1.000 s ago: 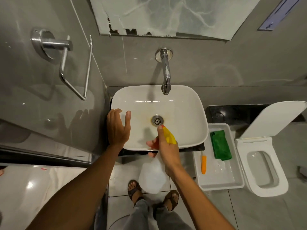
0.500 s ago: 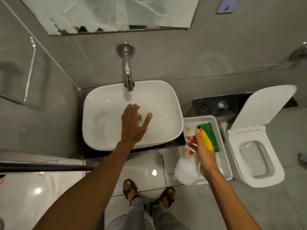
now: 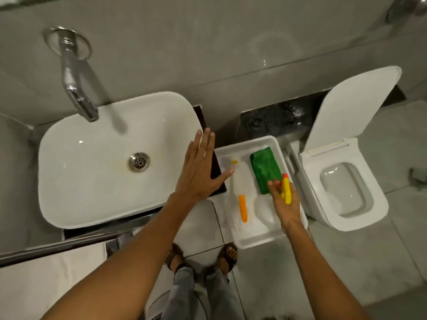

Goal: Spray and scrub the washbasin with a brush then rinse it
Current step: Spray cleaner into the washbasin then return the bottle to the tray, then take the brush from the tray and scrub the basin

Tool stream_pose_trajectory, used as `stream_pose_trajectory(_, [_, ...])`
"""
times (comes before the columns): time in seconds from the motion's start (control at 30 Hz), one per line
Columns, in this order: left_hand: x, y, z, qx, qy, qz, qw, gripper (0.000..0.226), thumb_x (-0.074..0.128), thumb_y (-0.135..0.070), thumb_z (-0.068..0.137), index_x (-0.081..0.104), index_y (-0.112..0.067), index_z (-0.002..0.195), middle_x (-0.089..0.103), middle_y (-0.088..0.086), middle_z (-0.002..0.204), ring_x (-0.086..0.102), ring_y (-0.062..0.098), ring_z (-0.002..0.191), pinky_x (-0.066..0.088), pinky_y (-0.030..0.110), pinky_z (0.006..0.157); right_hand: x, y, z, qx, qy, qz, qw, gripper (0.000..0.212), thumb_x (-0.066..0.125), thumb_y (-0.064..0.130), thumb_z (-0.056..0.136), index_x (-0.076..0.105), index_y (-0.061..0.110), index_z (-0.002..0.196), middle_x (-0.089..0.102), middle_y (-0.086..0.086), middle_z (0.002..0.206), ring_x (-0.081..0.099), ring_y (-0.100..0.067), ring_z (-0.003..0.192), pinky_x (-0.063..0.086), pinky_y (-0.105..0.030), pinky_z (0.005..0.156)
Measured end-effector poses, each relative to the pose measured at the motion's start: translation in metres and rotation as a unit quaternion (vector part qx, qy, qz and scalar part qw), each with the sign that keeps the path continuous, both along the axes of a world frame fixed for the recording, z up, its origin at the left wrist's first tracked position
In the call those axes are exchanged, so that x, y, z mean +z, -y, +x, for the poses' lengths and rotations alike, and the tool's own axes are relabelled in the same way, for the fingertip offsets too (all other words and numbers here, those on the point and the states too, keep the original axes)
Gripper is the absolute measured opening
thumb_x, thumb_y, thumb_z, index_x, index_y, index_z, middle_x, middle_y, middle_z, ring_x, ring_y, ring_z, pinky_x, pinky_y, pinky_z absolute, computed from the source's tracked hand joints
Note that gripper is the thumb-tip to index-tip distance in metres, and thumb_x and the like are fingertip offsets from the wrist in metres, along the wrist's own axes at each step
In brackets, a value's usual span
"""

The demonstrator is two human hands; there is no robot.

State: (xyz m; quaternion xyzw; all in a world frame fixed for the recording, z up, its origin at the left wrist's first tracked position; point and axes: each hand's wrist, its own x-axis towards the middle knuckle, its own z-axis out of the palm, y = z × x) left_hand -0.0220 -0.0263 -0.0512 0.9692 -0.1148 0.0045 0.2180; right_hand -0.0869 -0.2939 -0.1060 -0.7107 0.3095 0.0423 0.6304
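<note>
The white washbasin (image 3: 76,162) sits at the left under a chrome wall tap (image 3: 76,88), with a steel drain (image 3: 139,162) in its bowl. My left hand (image 3: 198,174) hovers open, fingers spread, over the basin's right rim. My right hand (image 3: 285,199) holds the clear spray bottle (image 3: 263,210) by its yellow and red trigger head, low inside the white tray (image 3: 254,241). In that tray lie a brush with an orange handle (image 3: 242,207) and a folded green cloth (image 3: 265,168).
A white toilet (image 3: 346,188) with its lid raised stands right of the tray. A dark stone ledge (image 3: 272,121) runs along the grey wall. My sandalled feet (image 3: 227,256) stand on the tiled floor below the tray. A glass partition edge (image 3: 57,245) is at lower left.
My view has swung right. My right hand carried the spray bottle from the basin's front edge over into the tray. My left hand moved from the basin's left rim across to its right rim.
</note>
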Motion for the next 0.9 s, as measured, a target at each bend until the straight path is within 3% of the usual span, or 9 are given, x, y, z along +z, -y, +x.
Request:
stream_pose_trajectory(0.1, [-0.005,0.000,0.001,0.010,0.002,-0.002,1.000,0.101,0.050,-0.068,0.105,0.003,-0.010,0.173,-0.005,0.005,0.184,-0.007,0.021,0.170,0.012,0.048,0.138,-0.031,0.015,-0.001,0.022,0.012,-0.004,1.000,0.030,0.083,0.025,0.091,0.073,0.047,0.109,0.079,0.008,0.109,0.075,-0.005,0.104,0.057,-0.033,0.100])
stream_pose_trajectory(0.2, [-0.006,0.002,0.002,0.013,0.000,0.035,0.999,0.098,0.043,-0.069,0.107,0.005,-0.007,0.173,-0.006,0.006,0.183,-0.009,0.021,0.170,0.013,0.045,0.138,-0.062,0.024,-0.002,0.033,0.018,-0.017,0.999,0.043,0.085,0.024,0.090,0.069,0.022,0.130,0.076,0.001,0.123,0.074,-0.017,0.115,0.057,-0.035,0.102])
stream_pose_trajectory(0.4, [0.000,0.004,0.003,0.022,-0.025,0.076,0.997,0.100,0.034,-0.077,0.105,0.002,-0.010,0.174,-0.011,0.000,0.183,-0.014,0.016,0.169,0.006,0.040,0.137,-0.090,0.032,-0.010,-0.025,0.042,0.013,0.999,0.040,0.085,0.024,0.090,0.076,0.023,0.129,0.077,0.005,0.129,0.075,-0.012,0.117,0.059,-0.017,0.093])
stream_pose_trajectory(0.63, [0.003,0.007,0.003,0.028,-0.014,0.092,0.995,0.104,0.037,-0.081,0.102,0.006,-0.011,0.174,-0.008,-0.002,0.183,-0.014,0.014,0.169,-0.006,0.030,0.132,-0.104,0.032,-0.040,-0.075,0.003,0.038,0.996,0.040,0.091,0.028,0.083,0.080,0.020,0.121,0.083,-0.002,0.112,0.079,-0.021,0.106,0.063,-0.047,0.099])
stream_pose_trajectory(0.8, [0.002,0.008,0.002,0.031,-0.017,0.099,0.994,0.107,0.035,-0.084,0.100,0.006,-0.012,0.174,-0.008,-0.002,0.183,-0.014,0.014,0.169,-0.005,0.032,0.133,-0.098,0.027,-0.053,-0.142,-0.020,0.038,0.989,0.063,0.095,0.023,0.076,0.071,0.026,0.135,0.077,0.007,0.125,0.076,-0.010,0.108,0.063,-0.038,0.098])
stream_pose_trajectory(0.9, [0.002,0.008,0.001,0.030,-0.018,0.095,0.995,0.106,0.036,-0.083,0.101,0.008,-0.011,0.174,-0.007,0.000,0.184,-0.013,0.016,0.169,0.001,0.040,0.136,-0.096,0.009,-0.076,-0.228,-0.052,0.054,0.971,0.080,0.098,0.025,0.071,0.059,0.032,0.142,0.067,0.007,0.136,0.068,-0.015,0.119,0.059,-0.044,0.101])
